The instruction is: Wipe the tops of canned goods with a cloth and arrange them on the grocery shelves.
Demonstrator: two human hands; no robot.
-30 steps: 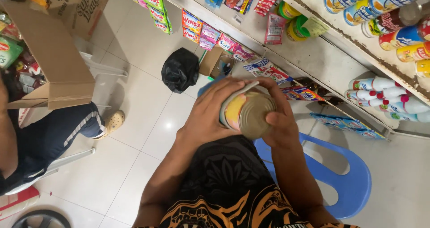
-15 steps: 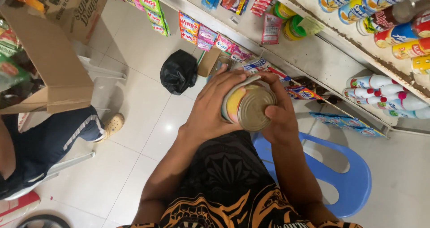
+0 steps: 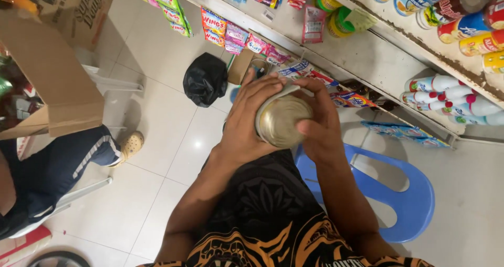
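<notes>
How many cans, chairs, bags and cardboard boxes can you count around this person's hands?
Metal can, held between the left hand and right hand: 1
Blue plastic chair: 1
Black bag on the floor: 1
Cardboard box: 1
Total: 4

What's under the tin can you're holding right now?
Below the tin can, gripped by left hand and right hand, lie the person's dark patterned shorts and a blue plastic chair. The floor directly beneath is covered.
</notes>
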